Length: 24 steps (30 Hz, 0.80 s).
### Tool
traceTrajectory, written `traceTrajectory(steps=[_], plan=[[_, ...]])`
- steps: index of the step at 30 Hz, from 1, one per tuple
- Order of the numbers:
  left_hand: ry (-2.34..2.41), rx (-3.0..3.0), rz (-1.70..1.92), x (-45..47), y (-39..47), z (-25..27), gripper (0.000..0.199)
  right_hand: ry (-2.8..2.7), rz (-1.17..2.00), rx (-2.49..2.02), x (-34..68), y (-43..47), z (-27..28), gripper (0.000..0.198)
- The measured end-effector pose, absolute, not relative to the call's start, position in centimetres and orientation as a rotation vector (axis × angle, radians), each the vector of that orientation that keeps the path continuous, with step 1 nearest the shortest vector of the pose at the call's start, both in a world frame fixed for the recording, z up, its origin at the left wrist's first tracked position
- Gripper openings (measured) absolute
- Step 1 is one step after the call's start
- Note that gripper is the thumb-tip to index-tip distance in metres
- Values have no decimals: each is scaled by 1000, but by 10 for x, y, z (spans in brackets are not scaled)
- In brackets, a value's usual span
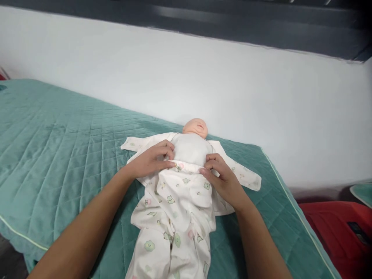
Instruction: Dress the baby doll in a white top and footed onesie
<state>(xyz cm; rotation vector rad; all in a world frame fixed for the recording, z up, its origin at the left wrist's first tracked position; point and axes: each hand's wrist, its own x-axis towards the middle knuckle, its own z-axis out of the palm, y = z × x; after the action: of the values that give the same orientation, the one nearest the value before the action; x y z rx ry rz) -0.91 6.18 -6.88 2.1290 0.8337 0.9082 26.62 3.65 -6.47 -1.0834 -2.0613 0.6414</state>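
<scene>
A baby doll (195, 127) lies on its back, its head toward the wall and its white torso (192, 149) bare of print. White baby trousers (183, 201) with small green and pink figures cover its lower body up to the waist. My left hand (154, 158) pinches the waistband (188, 166) on the left side. On the right side my right hand (221, 176) grips the same waistband between thumb and fingers. Under the doll a matching printed shirt (245, 174) is spread open, with both sleeves out to the sides.
A green quilted cover (72, 155) with pale piping lies beneath everything. Behind it rises a white wall (186, 77) with a dark band (174, 17) along the top. A red object (334, 228) stands beyond the right edge.
</scene>
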Motion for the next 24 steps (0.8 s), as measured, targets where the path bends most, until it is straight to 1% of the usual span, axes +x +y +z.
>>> traceTrajectory(steps=[2,6,8,10,13,17,20,24], plan=[[883,2063,961,-6,65,-71,26,-2024,614,-1110,264,40,-65,23],[1131,1919,1036,4,84,-73,28,-1888,517,-1325,257,54,-65,26],[1141,1880,1028,10,99,-74,29,-1829,515,-1388,255,64,-65,29],[1083,1782,1002,16,110,-76,31,-1757,576,-1408,254,75,-68,31],[1032,1568,1015,19,116,-81,34,-1624,754,-1390,256,85,-75,34],[1070,1523,1047,13,108,-85,34,-1481,929,-1326,264,84,-84,35],[1081,1513,1007,5,102,-83,34,-1414,1012,-1291,275,79,-86,34],[1105,1535,971,-2,100,-82,35,-1444,1027,-1316,285,75,-82,31]])
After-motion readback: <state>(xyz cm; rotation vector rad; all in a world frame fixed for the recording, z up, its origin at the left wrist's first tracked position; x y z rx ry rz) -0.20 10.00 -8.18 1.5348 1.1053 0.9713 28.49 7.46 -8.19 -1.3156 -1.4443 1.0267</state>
